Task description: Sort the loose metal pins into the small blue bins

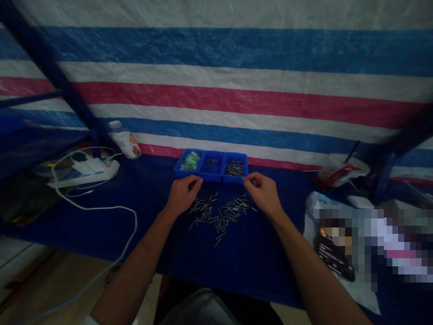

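Observation:
A scatter of several small metal pins (221,214) lies on the dark blue table (237,257) between my hands. My left hand (182,195) hovers at the pile's left edge, fingers pinched together on something I cannot make out. My right hand (263,192) sits at the pile's right edge, fingers also pinched, its content too small to name. Just behind both hands stand three joined blue bins: the left bin (190,162) holds green pieces, the middle bin (211,164) a few dark parts, the right bin (235,168) a heap of metal pins.
A white power strip (84,171) with a trailing white cable (111,210) lies at the left, beside a small plastic bottle (126,141). A lidded drink cup (340,170) with a straw and a white bag (318,203) stand at the right. A striped tarp (237,90) backs the table.

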